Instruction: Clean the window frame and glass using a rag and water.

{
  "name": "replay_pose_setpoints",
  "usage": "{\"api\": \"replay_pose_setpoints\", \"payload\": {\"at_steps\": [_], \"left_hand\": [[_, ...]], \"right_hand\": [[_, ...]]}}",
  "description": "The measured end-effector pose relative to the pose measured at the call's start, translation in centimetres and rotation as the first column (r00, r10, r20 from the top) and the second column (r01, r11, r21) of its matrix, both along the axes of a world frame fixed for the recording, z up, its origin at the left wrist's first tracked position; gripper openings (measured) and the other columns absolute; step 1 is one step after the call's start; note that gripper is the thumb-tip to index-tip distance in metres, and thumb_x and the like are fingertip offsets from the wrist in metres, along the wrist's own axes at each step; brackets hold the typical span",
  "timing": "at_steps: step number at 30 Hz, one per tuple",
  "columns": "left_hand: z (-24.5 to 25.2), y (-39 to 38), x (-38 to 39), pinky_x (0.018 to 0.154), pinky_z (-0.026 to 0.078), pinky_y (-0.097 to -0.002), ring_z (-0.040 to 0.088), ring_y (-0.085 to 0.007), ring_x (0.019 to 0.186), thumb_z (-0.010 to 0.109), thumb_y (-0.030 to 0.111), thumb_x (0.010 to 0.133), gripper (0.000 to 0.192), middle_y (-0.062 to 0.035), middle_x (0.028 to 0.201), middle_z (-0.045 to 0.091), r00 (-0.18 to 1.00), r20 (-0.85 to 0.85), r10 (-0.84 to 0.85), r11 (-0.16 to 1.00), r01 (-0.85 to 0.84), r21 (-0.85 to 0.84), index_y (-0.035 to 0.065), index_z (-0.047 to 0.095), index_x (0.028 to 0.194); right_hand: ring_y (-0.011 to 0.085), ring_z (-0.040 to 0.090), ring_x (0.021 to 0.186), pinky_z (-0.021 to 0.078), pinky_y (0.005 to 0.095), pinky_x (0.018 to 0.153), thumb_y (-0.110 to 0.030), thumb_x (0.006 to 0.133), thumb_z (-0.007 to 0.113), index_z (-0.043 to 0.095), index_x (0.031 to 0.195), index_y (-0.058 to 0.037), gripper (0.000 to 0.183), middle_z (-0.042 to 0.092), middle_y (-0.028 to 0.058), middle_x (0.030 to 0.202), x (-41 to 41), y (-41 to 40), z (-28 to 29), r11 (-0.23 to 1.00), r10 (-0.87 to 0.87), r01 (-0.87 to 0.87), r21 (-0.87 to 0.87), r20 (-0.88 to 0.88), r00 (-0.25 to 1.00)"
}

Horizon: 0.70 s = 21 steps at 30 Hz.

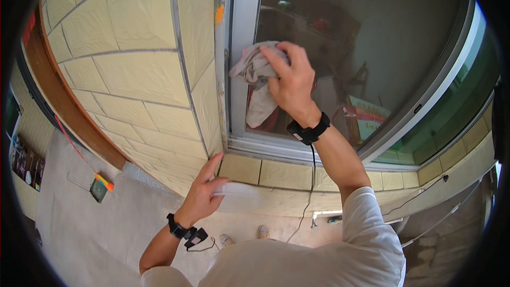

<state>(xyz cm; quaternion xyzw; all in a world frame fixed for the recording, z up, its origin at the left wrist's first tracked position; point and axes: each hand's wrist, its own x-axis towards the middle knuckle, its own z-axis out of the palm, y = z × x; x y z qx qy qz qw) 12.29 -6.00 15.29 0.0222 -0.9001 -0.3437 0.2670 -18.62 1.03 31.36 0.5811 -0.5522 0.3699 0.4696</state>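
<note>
My right hand (294, 79) grips a crumpled whitish rag (255, 61) and holds it against the left part of a window pane (378, 36), by its aluminium frame (244, 20). Part of the rag hangs down below my fingers. Lower and to the left, my left hand (203, 193) has its thumb over the rim of a translucent plastic container (241, 197). The container is blurred, and its contents cannot be made out. The index finger of that hand points up at the wall corner beside the tiled sill (285, 173).
A cream tiled wall (139, 75) stands left of the window. Black bands with cables circle both wrists. A tap (314, 221) juts out below the sill. A dustpan (98, 189) and a orange-yellow handled tool (104, 182) are on the concrete floor (95, 243) at left.
</note>
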Motion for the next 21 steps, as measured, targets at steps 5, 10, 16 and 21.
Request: {"api": "replay_pose_setpoints", "payload": {"at_steps": [5, 10, 16, 21], "left_hand": [[0.6, -0.1, 0.9, 0.122, 0.036, -0.0452, 0.036, -0.0431, 0.153, 0.070, -0.009, 0.075, 0.032, -0.0247, 0.167, 0.033, 1.000, 0.030, -0.008, 0.999, 0.008, -0.031, -0.0012, 0.075, 0.105], [0.8, -0.1, 0.3, 0.123, 0.035, -0.0458, 0.036, -0.0436, 0.153, 0.071, -0.010, 0.072, 0.034, -0.0249, 0.166, 0.034, 0.999, 0.039, -0.006, 0.999, 0.007, -0.032, -0.0007, 0.076, 0.104], [0.4, -0.5, 0.1, 0.123, 0.034, -0.0460, 0.035, -0.0443, 0.153, 0.071, -0.010, 0.070, 0.036, -0.0261, 0.166, 0.033, 0.999, 0.039, 0.006, 0.999, -0.004, -0.053, -0.0011, 0.076, 0.104], [0.3, -0.3, -0.4, 0.124, 0.033, -0.0456, 0.033, -0.0447, 0.154, 0.068, -0.010, 0.070, 0.036, -0.0259, 0.167, 0.033, 0.999, 0.020, -0.041, 0.999, 0.041, -0.008, -0.0008, 0.077, 0.104]], "right_hand": [[0.0357, 0.061, 0.101, 0.0531, 0.0477, 0.077, -0.002, 0.069, 0.066, 0.076, 0.115, -0.0134, 0.048, 0.064, 0.0162, 0.118, -3.0, -0.5, 15.5, 0.914, -0.196, 0.037, -0.404, -0.359, 0.913], [0.0411, 0.056, 0.118, 0.0454, 0.0515, 0.099, 0.000, 0.086, 0.060, 0.070, 0.122, -0.0066, 0.038, 0.062, 0.0189, 0.124, -2.6, 0.6, 26.3, 0.892, -0.348, 0.168, -0.419, -0.401, 0.847], [0.0300, 0.057, 0.109, 0.0478, 0.0429, 0.079, -0.018, 0.082, 0.064, 0.074, 0.114, -0.0085, 0.035, 0.060, 0.0106, 0.125, -3.1, 0.6, 10.8, 0.930, -0.278, 0.366, -0.022, -0.692, 0.666], [0.0227, 0.058, 0.115, 0.0567, 0.0437, 0.087, -0.023, 0.081, 0.061, 0.078, 0.105, -0.0100, 0.033, 0.059, 0.0062, 0.133, -6.0, 4.9, -5.1, 0.721, 0.213, 0.381, 0.578, -0.709, 0.672]]}}
